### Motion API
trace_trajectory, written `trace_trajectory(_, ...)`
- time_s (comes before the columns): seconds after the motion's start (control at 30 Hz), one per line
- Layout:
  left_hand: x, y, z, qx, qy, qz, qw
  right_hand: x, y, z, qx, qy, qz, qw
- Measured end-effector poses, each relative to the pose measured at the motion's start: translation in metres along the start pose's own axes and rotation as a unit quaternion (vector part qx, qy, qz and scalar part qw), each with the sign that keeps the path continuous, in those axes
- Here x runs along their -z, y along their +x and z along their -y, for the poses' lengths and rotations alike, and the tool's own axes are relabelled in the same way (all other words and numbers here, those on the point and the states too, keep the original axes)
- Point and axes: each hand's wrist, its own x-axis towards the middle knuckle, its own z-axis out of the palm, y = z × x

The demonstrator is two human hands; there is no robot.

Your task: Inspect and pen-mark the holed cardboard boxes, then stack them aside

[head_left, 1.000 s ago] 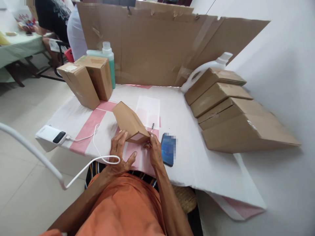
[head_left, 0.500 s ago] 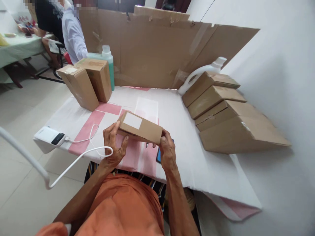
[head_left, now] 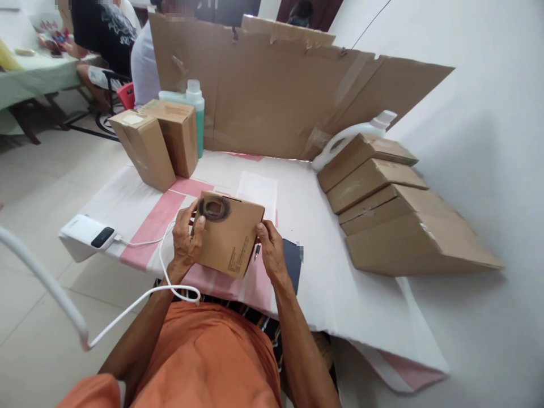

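Note:
Between my hands is a small brown cardboard box (head_left: 232, 238), held over the near edge of the table. Its broad face is turned toward me, with a dark ring-shaped mark at the upper left and small print at the lower right. My left hand (head_left: 187, 235) grips the left side, thumb on the face. On the right side my right hand (head_left: 271, 246) grips the edge, thumb at the upper right corner. A pen (head_left: 257, 252) shows just right of the box, and a dark tablet or phone (head_left: 292, 260) lies partly behind my right hand.
Two upright cardboard boxes (head_left: 147, 150) and a green bottle (head_left: 199, 127) stand back left. Several boxes (head_left: 382, 215) lean in a row at right, by a white jug (head_left: 352, 133). A cardboard panel (head_left: 272, 96) closes the back. A power bank (head_left: 87, 232) with a white cable sits left.
My hands have turned the box: its white-labelled narrow side faced up before, and now the broad face with the dark ring shows. The dark device's blue screen no longer shows.

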Motion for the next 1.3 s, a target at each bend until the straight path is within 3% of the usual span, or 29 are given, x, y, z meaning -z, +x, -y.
trace_trajectory(0.2, 0.022, -0.02, -0.006, 0.104, -0.035, 0.134, 0.985, 0.021, -0.03, -0.025, -0.095, -0.035, 0.01, 0.995)
trace_trajectory(0.33, 0.025, -0.03, 0.0, 0.168, -0.061, 0.16, 0.971, 0.027, -0.051, -0.028, -0.116, -0.073, 0.037, 0.99)
trace_trajectory(0.43, 0.02, -0.03, 0.005, 0.151, -0.058, 0.166, 0.973, 0.026, -0.064, -0.022, -0.122, -0.123, 0.072, 0.982)
trace_trajectory(0.53, 0.015, -0.031, 0.009, 0.114, -0.039, 0.231, 0.965, 0.025, -0.073, -0.016, -0.132, -0.189, 0.095, 0.968)
trace_trajectory(0.63, 0.012, -0.037, 0.013, 0.164, -0.066, 0.276, 0.945, 0.027, -0.074, -0.013, -0.085, -0.265, 0.041, 0.96)
trace_trajectory(0.73, 0.01, -0.047, 0.013, 0.195, -0.083, 0.285, 0.935, 0.019, -0.063, -0.005, 0.015, -0.324, -0.024, 0.946)
trace_trajectory(0.83, 0.008, -0.053, 0.006, 0.168, -0.069, 0.285, 0.941, -0.003, -0.047, 0.006, 0.071, -0.363, 0.053, 0.928)
trace_trajectory(0.97, 0.008, -0.056, -0.002, 0.185, -0.049, 0.283, 0.94, -0.035, -0.037, 0.018, 0.008, -0.433, 0.16, 0.887)
trace_trajectory(1.13, 0.01, -0.054, -0.002, 0.175, -0.015, 0.269, 0.947, -0.042, -0.038, 0.027, -0.008, -0.456, 0.189, 0.87)
trace_trajectory(1.3, 0.01, -0.054, 0.005, 0.145, 0.01, 0.289, 0.946, -0.043, -0.038, 0.03, -0.021, -0.481, 0.203, 0.853)
